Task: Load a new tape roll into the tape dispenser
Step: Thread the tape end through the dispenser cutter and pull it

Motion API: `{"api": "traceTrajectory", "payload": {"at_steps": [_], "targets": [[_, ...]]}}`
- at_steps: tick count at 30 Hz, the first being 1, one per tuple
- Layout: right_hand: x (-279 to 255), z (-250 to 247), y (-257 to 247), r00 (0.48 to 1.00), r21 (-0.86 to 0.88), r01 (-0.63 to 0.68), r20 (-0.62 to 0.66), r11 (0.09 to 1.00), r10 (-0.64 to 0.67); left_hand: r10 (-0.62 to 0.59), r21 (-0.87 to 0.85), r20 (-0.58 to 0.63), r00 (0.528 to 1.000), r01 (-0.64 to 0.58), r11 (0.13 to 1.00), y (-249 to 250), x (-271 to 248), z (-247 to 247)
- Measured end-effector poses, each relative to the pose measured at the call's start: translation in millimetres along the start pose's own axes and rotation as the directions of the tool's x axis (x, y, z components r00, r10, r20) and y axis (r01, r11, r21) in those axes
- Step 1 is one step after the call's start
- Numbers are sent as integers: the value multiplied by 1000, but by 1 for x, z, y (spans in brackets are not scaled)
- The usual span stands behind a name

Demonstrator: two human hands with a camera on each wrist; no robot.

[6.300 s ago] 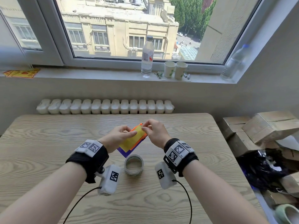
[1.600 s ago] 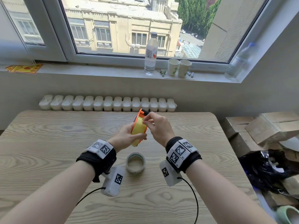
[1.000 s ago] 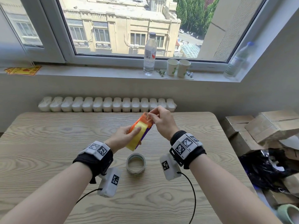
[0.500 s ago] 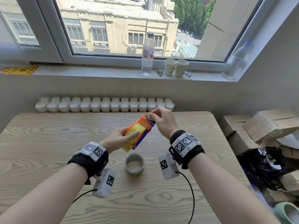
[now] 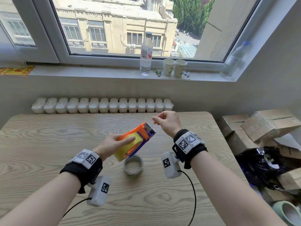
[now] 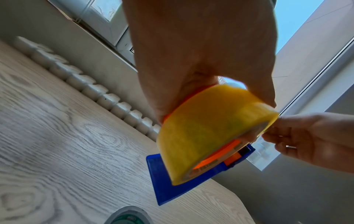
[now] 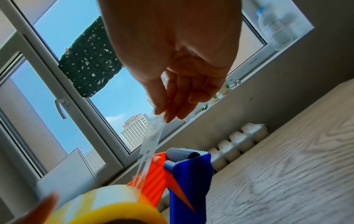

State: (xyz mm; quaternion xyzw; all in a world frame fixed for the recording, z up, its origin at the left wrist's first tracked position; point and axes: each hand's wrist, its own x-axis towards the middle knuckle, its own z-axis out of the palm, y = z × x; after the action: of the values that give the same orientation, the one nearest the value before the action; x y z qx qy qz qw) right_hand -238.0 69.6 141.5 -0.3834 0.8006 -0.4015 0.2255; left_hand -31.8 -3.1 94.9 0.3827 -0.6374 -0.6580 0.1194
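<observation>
The right hand (image 5: 167,122) has drawn away from the tape dispenser (image 5: 138,139), pinching the clear tape end (image 7: 153,136); the left hand (image 5: 112,144) grips the dispenser and yellow roll (image 5: 128,148) above the bench (image 5: 48,144), so threading has begun.

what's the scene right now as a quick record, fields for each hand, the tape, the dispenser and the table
left hand: holds the tape dispenser in the air, fingers on the yellow tape roll
right hand: pinches the clear tape end pulled from the roll
dispenser: orange and blue, roll mounted on it
table: empty tape core lies below the dispenser
</observation>
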Motion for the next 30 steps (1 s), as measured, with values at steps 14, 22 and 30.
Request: {"api": "traceTrajectory", "payload": {"at_steps": [14,22,30], "targets": [[7,-6,14,994,41,-110,-5,993,110,-7,16,54,999,7,1000,11,-5,10],[6,-9,19,979,30,-202,21,979,202,-9,24,69,998,7,1000,19,-8,12],[3,-8,22,976,18,-216,1,976,216,5,18,51,999,-6,1000,13,-4,13]]}}
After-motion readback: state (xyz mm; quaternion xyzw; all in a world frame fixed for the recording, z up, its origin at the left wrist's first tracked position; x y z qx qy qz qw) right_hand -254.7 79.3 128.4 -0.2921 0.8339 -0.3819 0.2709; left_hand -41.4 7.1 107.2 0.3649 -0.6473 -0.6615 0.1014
